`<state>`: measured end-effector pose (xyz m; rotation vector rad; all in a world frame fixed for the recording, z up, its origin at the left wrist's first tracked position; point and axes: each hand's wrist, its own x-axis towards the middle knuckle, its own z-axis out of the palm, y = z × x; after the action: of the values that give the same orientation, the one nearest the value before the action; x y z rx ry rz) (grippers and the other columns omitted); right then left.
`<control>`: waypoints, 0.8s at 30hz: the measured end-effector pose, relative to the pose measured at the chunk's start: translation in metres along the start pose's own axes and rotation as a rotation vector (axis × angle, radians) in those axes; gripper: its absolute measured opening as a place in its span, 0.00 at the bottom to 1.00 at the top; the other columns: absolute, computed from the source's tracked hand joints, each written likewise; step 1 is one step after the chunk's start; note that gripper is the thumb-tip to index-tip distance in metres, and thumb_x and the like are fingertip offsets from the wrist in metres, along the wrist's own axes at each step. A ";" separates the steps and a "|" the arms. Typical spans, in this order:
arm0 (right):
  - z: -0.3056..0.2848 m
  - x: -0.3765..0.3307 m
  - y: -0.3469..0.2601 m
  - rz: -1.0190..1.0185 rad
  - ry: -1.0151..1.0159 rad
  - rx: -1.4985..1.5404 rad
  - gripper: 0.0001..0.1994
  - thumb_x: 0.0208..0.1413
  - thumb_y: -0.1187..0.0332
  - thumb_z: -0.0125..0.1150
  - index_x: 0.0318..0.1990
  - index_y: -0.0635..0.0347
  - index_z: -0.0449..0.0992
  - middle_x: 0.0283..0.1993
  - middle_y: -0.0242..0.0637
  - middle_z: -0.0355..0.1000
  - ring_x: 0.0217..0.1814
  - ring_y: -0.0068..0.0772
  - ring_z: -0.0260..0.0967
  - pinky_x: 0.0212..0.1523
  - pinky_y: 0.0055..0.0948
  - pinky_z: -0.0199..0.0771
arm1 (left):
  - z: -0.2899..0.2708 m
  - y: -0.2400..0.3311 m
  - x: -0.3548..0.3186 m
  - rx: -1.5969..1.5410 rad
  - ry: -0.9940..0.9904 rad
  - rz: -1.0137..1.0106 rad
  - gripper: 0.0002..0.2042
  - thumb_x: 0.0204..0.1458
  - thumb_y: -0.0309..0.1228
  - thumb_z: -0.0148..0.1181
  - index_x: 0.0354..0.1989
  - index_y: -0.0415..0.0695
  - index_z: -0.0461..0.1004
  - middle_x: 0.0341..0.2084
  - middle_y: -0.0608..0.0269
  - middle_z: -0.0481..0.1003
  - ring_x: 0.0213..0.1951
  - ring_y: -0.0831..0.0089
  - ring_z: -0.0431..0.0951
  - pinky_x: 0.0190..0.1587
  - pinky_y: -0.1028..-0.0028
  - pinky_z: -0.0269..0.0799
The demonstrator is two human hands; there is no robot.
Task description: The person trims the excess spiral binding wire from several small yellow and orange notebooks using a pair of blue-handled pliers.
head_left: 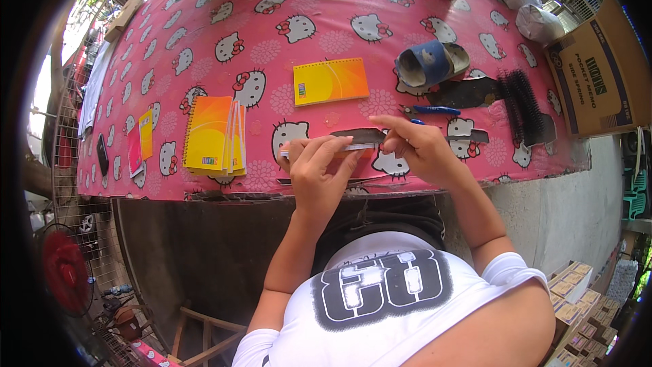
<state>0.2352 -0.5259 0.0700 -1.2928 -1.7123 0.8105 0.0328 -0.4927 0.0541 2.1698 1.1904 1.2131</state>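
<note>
My left hand [314, 171] is closed around a thin memo pad [363, 146], seen mostly edge-on near the table's front edge; its orange cover shows a little underneath. At the pad's right end is my right hand [420, 151], its index finger stretched out and the other fingers partly curled; its thumb is mostly hidden. Beyond the hands lies a yellow-orange spiral notebook [331, 81]. To their left sits a fanned stack of similar spiral notebooks [209, 134]. Just past my right hand lies a blue-handled tool [436, 109], probably pliers.
A pink patterned cloth [326, 41], torn in places, covers the table. Black spiral binding coils [521, 109] lie at right, near a cardboard box [598, 71]. A blue rounded object [422, 66] stands behind the tool. Pink and yellow pads [140, 143] and a black object [102, 151] lie far left.
</note>
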 end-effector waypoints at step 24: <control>0.024 0.004 -0.019 -0.161 0.149 -0.445 0.06 0.49 0.76 0.64 0.33 0.62 0.73 0.31 0.41 0.71 0.34 0.44 0.72 0.34 0.33 0.72 | -0.001 -0.001 -0.003 0.018 -0.039 0.018 0.12 0.38 0.24 0.72 0.33 0.48 0.82 0.29 0.69 0.80 0.33 0.71 0.72 0.44 0.71 0.61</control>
<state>0.2051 -0.5278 0.0760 -1.4386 -1.9090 0.2361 0.0303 -0.4945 0.0525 2.2121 1.1720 1.1659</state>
